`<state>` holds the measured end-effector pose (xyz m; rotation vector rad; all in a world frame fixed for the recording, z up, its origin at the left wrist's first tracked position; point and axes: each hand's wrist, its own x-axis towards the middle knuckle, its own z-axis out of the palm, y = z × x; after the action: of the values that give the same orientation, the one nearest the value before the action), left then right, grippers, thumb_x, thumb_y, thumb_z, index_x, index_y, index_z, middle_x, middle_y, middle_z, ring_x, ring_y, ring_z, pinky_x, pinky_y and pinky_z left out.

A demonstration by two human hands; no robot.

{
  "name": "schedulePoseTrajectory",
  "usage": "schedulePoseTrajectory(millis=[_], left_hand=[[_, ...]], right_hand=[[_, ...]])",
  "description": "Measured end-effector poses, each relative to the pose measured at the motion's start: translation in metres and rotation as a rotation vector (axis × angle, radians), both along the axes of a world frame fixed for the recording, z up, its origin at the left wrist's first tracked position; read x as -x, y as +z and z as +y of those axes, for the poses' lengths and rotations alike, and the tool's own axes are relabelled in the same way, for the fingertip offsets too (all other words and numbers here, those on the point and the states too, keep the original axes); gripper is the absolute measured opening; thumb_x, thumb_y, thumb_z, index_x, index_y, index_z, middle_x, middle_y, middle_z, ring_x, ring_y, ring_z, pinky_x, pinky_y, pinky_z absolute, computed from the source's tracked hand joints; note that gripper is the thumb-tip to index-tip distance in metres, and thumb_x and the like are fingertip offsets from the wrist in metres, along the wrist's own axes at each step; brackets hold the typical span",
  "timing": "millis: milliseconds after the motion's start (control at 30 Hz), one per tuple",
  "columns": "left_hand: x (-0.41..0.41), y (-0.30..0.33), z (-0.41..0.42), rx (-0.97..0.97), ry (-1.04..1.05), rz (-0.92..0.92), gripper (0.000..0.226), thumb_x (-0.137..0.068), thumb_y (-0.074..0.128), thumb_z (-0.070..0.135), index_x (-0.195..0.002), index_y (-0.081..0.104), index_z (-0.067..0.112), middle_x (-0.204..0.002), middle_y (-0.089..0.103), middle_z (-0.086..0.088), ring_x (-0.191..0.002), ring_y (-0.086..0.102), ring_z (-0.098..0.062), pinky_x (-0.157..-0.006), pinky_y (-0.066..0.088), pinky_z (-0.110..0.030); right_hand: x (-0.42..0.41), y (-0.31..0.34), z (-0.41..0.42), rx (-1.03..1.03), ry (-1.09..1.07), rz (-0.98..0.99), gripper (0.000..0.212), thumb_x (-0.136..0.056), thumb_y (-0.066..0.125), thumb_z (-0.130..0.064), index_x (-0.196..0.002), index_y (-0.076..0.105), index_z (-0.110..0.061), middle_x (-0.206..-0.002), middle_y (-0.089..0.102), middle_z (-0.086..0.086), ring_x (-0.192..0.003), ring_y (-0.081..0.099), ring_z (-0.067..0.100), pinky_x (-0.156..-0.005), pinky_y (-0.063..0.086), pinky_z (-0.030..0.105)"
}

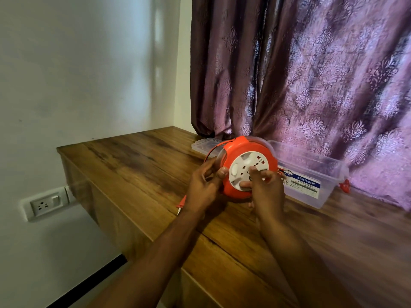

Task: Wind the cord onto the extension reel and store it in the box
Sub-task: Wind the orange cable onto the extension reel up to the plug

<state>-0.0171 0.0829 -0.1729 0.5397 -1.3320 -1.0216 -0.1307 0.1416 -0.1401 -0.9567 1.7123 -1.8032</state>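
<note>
A round orange extension reel (241, 150) with a white socket face (244, 166) is held just above the wooden table (138, 165). My left hand (203, 187) grips its left rim. My right hand (266, 187) holds the lower right, with fingers on the white face. An orange cord (213, 150) loops over the reel's top left. The cord's plug (180, 204) hangs below my left wrist near the table edge. Behind the reel, to the right, stands a clear plastic box (311, 174) labelled MULTI-BOX, open and with red latches.
A clear lid (203, 144) lies on the table behind the reel at the left. Purple patterned curtains (311, 85) hang along the table's back edge. A wall socket with a switch (47, 203) sits on the white wall below the table's left end.
</note>
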Motion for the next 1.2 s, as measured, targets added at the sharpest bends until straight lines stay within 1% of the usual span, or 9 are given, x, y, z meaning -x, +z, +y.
schedulePoseTrajectory(millis=[67, 200, 433, 600, 700, 833, 933, 1067, 1200], left_hand=[[-0.001, 0.001, 0.000, -0.034, -0.014, 0.040, 0.039, -0.088, 0.064, 0.022, -0.127, 0.063, 0.015, -0.120, 0.071, -0.006, -0.109, 0.068, -0.019, -0.090, 0.056, -0.043], [-0.003, 0.001, -0.001, -0.072, -0.029, 0.089, 0.042, -0.093, 0.063, 0.016, -0.134, 0.058, 0.009, -0.118, 0.072, -0.007, -0.107, 0.068, -0.021, -0.088, 0.056, -0.043], [-0.005, 0.001, 0.000, -0.084, -0.061, 0.059, 0.039, -0.094, 0.063, 0.018, -0.132, 0.060, 0.011, -0.117, 0.073, -0.006, -0.105, 0.070, -0.024, -0.082, 0.059, -0.044], [-0.003, 0.000, 0.000, -0.062, -0.059, 0.030, 0.030, -0.093, 0.063, 0.017, -0.123, 0.065, 0.016, -0.113, 0.074, -0.005, -0.089, 0.069, -0.009, -0.068, 0.053, -0.022], [-0.003, -0.001, -0.002, -0.039, -0.063, 0.010, 0.034, -0.094, 0.062, 0.012, -0.128, 0.063, 0.012, -0.114, 0.073, -0.005, -0.091, 0.069, -0.005, -0.071, 0.053, -0.019], [-0.001, -0.003, -0.002, -0.046, -0.084, 0.011, 0.036, -0.094, 0.062, 0.012, -0.130, 0.061, 0.015, -0.112, 0.072, -0.014, -0.068, 0.063, 0.004, -0.061, 0.051, -0.012], [0.000, -0.004, -0.003, -0.042, -0.110, 0.040, 0.038, -0.094, 0.061, 0.010, -0.132, 0.059, 0.009, -0.114, 0.069, -0.020, -0.070, 0.064, 0.003, -0.060, 0.051, -0.014], [0.003, -0.001, 0.002, -0.078, -0.179, 0.076, 0.037, -0.094, 0.059, 0.005, -0.131, 0.059, 0.005, -0.095, 0.071, -0.005, -0.060, 0.062, 0.002, -0.053, 0.048, -0.013], [0.004, -0.001, 0.001, -0.085, -0.160, 0.076, 0.032, -0.090, 0.067, 0.012, -0.122, 0.065, 0.015, -0.110, 0.074, -0.007, -0.092, 0.072, -0.018, -0.073, 0.057, -0.033]], right_hand=[[0.002, -0.006, 0.004, 0.015, -0.123, 0.389, 0.035, -0.087, 0.063, -0.040, -0.112, 0.048, -0.021, -0.097, 0.071, 0.006, -0.087, 0.066, 0.030, -0.071, 0.051, 0.037], [-0.002, -0.011, 0.012, -0.026, -0.159, 1.013, 0.057, -0.090, 0.056, -0.040, -0.140, 0.029, -0.035, -0.129, 0.046, 0.009, -0.099, 0.059, 0.032, -0.071, 0.052, 0.041], [0.002, -0.006, 0.014, -0.111, -0.123, 1.179, 0.061, -0.094, 0.046, -0.047, -0.147, 0.016, -0.046, -0.133, 0.042, 0.009, -0.103, 0.059, 0.028, -0.075, 0.051, 0.038], [0.003, -0.006, 0.012, -0.092, -0.159, 0.982, 0.063, -0.084, 0.055, -0.059, -0.140, 0.027, -0.050, -0.121, 0.056, 0.005, -0.100, 0.060, 0.032, -0.074, 0.049, 0.040], [0.001, -0.003, 0.008, -0.043, -0.193, 0.783, 0.062, -0.077, 0.063, -0.063, -0.132, 0.042, -0.046, -0.100, 0.065, 0.002, -0.094, 0.061, 0.028, -0.068, 0.040, 0.031], [-0.004, 0.002, 0.011, -0.004, -0.167, 0.566, 0.058, -0.072, 0.072, -0.058, -0.124, 0.052, -0.042, -0.085, 0.064, -0.001, -0.091, 0.061, 0.027, -0.067, 0.036, 0.029], [-0.006, 0.004, 0.012, 0.021, -0.171, 0.493, 0.057, -0.072, 0.074, -0.054, -0.123, 0.054, -0.039, -0.104, 0.067, 0.000, -0.099, 0.060, 0.027, -0.070, 0.032, 0.026], [-0.008, 0.009, 0.009, 0.066, -0.192, 0.376, 0.054, -0.073, 0.075, -0.052, -0.121, 0.057, -0.034, -0.120, 0.065, -0.001, -0.109, 0.056, 0.025, -0.079, 0.035, 0.028], [-0.008, 0.010, 0.000, 0.043, -0.194, 0.211, 0.052, -0.074, 0.072, -0.053, -0.119, 0.058, -0.029, -0.123, 0.062, 0.002, -0.112, 0.055, 0.025, -0.086, 0.040, 0.030]])
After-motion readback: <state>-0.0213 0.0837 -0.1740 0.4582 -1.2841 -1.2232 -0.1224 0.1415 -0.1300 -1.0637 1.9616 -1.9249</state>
